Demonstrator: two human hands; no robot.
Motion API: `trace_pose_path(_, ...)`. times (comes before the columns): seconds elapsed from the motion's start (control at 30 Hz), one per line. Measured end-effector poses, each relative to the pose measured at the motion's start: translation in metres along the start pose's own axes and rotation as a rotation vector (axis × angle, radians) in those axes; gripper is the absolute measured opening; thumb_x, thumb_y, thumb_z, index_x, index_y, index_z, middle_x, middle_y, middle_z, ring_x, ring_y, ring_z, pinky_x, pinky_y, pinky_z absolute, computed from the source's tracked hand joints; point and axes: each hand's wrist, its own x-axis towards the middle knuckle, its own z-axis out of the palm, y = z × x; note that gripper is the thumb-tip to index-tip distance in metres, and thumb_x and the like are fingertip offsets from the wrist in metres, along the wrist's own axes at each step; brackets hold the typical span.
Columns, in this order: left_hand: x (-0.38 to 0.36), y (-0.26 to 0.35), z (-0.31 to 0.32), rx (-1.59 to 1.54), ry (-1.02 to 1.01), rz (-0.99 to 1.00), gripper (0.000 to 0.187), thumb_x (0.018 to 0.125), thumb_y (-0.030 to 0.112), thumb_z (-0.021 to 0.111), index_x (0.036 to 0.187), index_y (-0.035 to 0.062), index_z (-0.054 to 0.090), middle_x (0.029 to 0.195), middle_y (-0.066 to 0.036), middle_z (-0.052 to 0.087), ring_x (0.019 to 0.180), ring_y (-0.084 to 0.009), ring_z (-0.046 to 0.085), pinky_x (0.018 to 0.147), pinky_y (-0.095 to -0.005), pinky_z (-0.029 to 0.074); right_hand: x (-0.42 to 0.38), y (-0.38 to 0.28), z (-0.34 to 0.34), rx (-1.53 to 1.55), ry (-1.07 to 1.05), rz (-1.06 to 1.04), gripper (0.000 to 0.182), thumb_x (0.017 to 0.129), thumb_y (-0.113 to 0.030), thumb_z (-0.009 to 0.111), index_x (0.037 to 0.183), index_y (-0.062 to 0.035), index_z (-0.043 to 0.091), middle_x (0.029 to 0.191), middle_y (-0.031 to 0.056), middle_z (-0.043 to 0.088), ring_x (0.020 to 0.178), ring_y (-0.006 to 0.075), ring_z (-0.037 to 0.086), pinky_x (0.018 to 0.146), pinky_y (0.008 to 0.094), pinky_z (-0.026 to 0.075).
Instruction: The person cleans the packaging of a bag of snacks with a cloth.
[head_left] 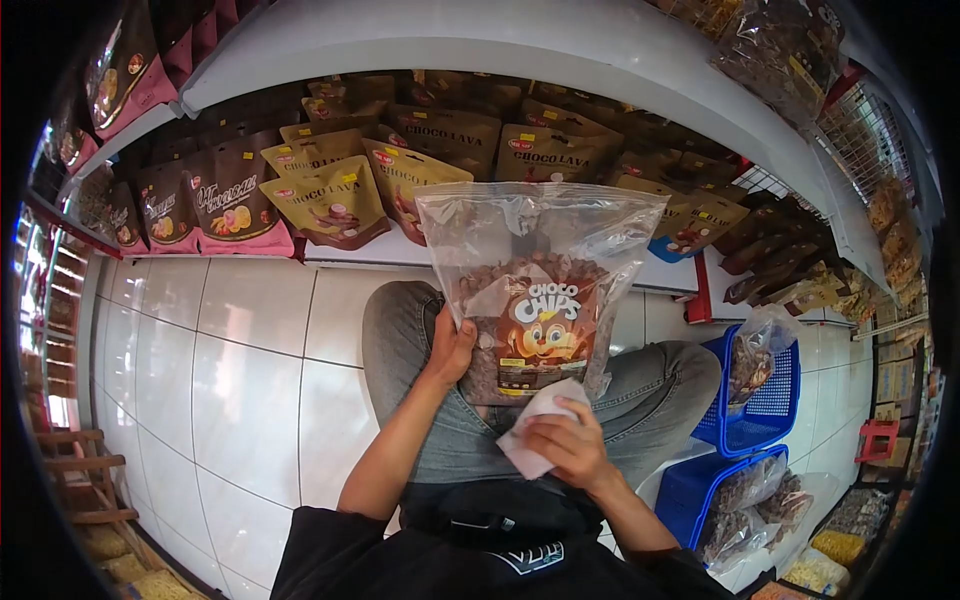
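Bag of choco chips (550,345), held in front of the shelf (365,253), its side edge clasped by the closed left hand (452,350). A white cloth (522,455) is gripped by the curled right hand (570,440), at the bag's end farthest from the shelf. Slack film is best tensioned, the cloth laid flat and pressed lightly.

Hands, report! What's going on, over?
Left hand gripping Choco Chips bag. Right hand holding pale cloth at bag's bottom. Blue baskets right, not blocking.

Choco Lava pouches (329,203) line the shelf (375,250) above white floor tiles (250,305).
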Motion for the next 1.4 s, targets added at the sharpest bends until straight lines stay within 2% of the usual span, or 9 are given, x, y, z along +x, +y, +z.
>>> trace_pose_path(0.03,-0.001,-0.001,-0.001,-0.006,-0.008,0.002,0.101,0.099,0.077,0.055,0.154,-0.0069,0.044,0.150,-0.018,0.057,0.140,-0.0270,0.051,0.119,-0.0404,0.037,0.003,0.001,-0.006,0.012,0.198,-0.003,0.027,0.080,-0.018,0.076,0.106,-0.0120,0.079,0.105,0.0011,0.077,0.106,0.0240,0.075,0.111,0.0559,0.049)
trace_pose_path(0.13,0.000,-0.005,-0.004,-0.028,-0.045,-0.007,0.101,0.099,0.077,0.055,0.154,-0.0068,0.045,0.151,-0.018,0.056,0.141,-0.0280,0.050,0.119,-0.0407,0.037,0.038,0.005,-0.035,-0.135,0.590,0.013,0.036,0.076,-0.014,0.075,0.112,-0.0097,0.080,0.113,0.0044,0.078,0.115,0.0269,0.073,0.115,0.0589,0.044)
trace_pose_path(0.4,0.009,0.013,0.001,-0.076,-0.088,0.058,0.100,0.099,0.077,0.056,0.155,-0.0051,0.044,0.152,-0.018,0.056,0.142,-0.0284,0.051,0.121,-0.0420,0.035,0.119,0.011,-0.039,-0.432,0.150,0.263,0.061,0.086,-0.005,0.068,0.146,-0.0187,0.068,0.160,0.0005,0.058,0.154,0.0226,0.046,0.128,0.0591,0.021)
trace_pose_path(0.8,-0.004,-0.029,-0.016,-0.137,-0.102,-0.092,0.109,0.092,0.074,0.070,0.160,-0.0043,0.036,0.157,-0.016,0.051,0.145,-0.0263,0.048,0.121,-0.0417,0.037,0.033,0.006,0.018,-0.510,-0.090,-0.062,0.048,0.105,-0.024,0.052,0.152,-0.0287,0.061,0.158,-0.0103,0.058,0.147,0.0065,0.052,0.131,0.0490,0.019)
trace_pose_path(0.97,-0.002,0.011,-0.001,-0.160,-0.196,0.064,0.129,0.076,0.061,0.093,0.164,-0.0033,0.026,0.166,-0.018,0.039,0.152,-0.0265,0.040,0.124,-0.0431,0.034,0.002,0.006,0.007,0.064,-0.081,-0.013,0.025,0.092,-0.011,0.072,0.116,-0.0116,0.078,0.133,0.0034,0.076,0.132,0.0178,0.067,0.119,0.0506,0.043)
trace_pose_path(1.1,-0.001,0.008,0.000,-0.192,-0.130,-0.100,0.128,0.071,0.056,0.099,0.162,-0.0034,0.030,0.160,-0.017,0.046,0.147,-0.0257,0.047,0.122,-0.0424,0.038,-0.014,0.011,-0.007,0.466,0.578,0.177,0.017,0.097,-0.016,0.070,0.104,-0.0015,0.074,0.106,0.0168,0.079,0.110,0.0358,0.076,0.116,0.0615,0.044)
trace_pose_path(1.17,-0.005,0.004,-0.008,-0.176,-0.114,-0.225,0.124,0.071,0.055,0.099,0.159,-0.0034,0.035,0.153,-0.016,0.053,0.141,-0.0251,0.052,0.119,-0.0417,0.041,-0.003,0.028,-0.012,0.553,0.998,0.229,0.026,0.099,-0.020,0.067,0.111,0.0029,0.073,0.126,0.0246,0.074,0.126,0.0400,0.067,0.118,0.0602,0.043)
trace_pose_path(1.27,-0.006,0.002,-0.013,-0.216,-0.108,-0.274,0.114,0.075,0.056,0.096,0.154,-0.0034,0.041,0.141,-0.012,0.062,0.131,-0.0234,0.060,0.114,-0.0398,0.046,0.028,0.060,-0.045,0.347,0.903,0.464,0.048,0.095,-0.001,0.054,0.141,0.0051,0.066,0.153,0.0279,0.059,0.145,0.0416,0.054,0.125,0.0504,0.036)
trace_pose_path(1.4,-0.006,0.000,-0.011,-0.247,-0.062,-0.234,0.111,0.078,0.057,0.094,0.155,-0.0032,0.040,0.143,-0.013,0.061,0.133,-0.0239,0.059,0.114,-0.0391,0.045,0.057,0.077,-0.048,0.429,0.666,0.342,0.060,0.084,0.007,0.050,0.142,0.0041,0.067,0.157,0.0254,0.057,0.155,0.0399,0.043,0.128,0.0481,0.030)
